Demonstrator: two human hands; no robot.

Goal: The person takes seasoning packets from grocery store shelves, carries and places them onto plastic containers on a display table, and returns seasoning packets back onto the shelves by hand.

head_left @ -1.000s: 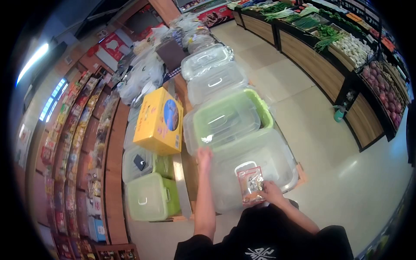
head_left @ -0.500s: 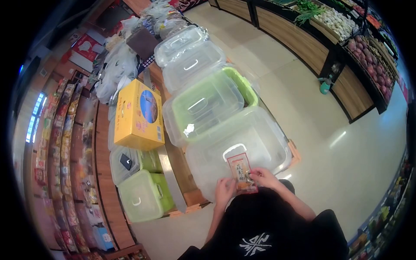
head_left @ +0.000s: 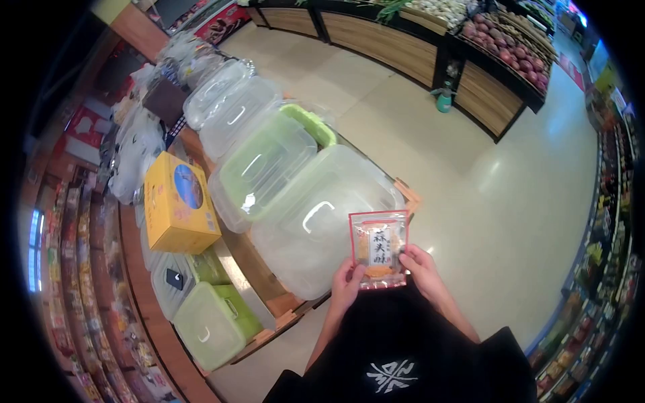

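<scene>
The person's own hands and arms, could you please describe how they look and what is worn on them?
The left hand and the right hand are both ungloved, with no watch or bracelet visible at either wrist. The person wears a black short-sleeved top with a white emblem of angular strokes. Details such as the fingernails are too small to make out.
</scene>
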